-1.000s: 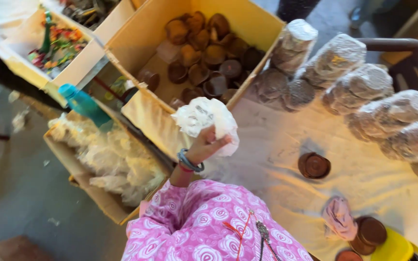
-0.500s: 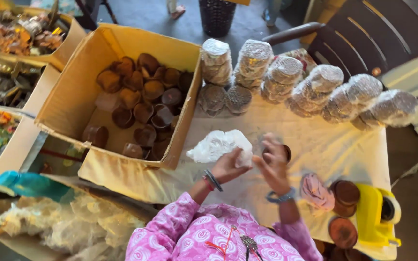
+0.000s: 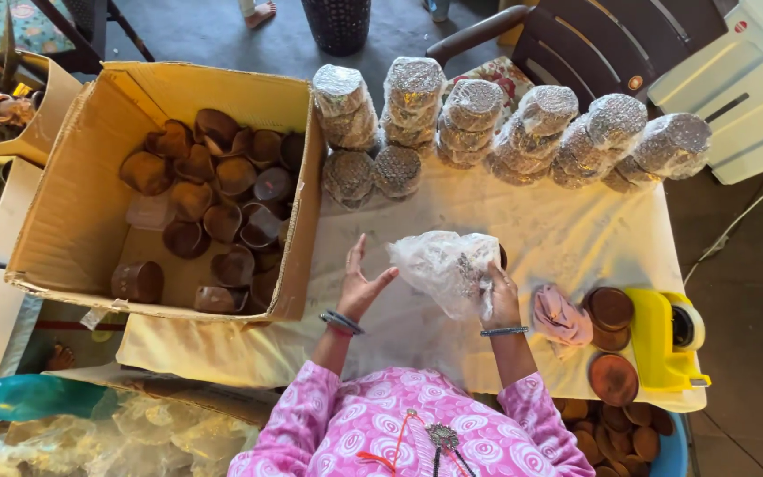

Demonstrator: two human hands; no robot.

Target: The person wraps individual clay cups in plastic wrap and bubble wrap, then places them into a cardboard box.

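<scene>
Currently your left hand (image 3: 359, 284) is spread open, fingers apart and pointing to the far side, palm turned right; it holds nothing and sits just left of the crumpled clear plastic wrap (image 3: 445, 267), close but apart from it. Your right hand (image 3: 502, 296) is closed on the right edge of that wrap, fingers curled over the film, bundle held above the cream tablecloth (image 3: 567, 230). A dark round object shows at the wrap's right edge, mostly hidden; cannot tell what it is.

Wrap position: between your two hands, nearer the right, at the table's near middle.

Left of the left hand: open cardboard box (image 3: 81, 221) holding loose brown clay cups (image 3: 222, 177). Far side of the table: row of stacked cups wrapped in plastic film (image 3: 523, 124). Right of the right hand: pink cloth (image 3: 560, 316), then round brown clay lids (image 3: 611, 309), then a yellow tape dispenser (image 3: 664, 340).
</scene>
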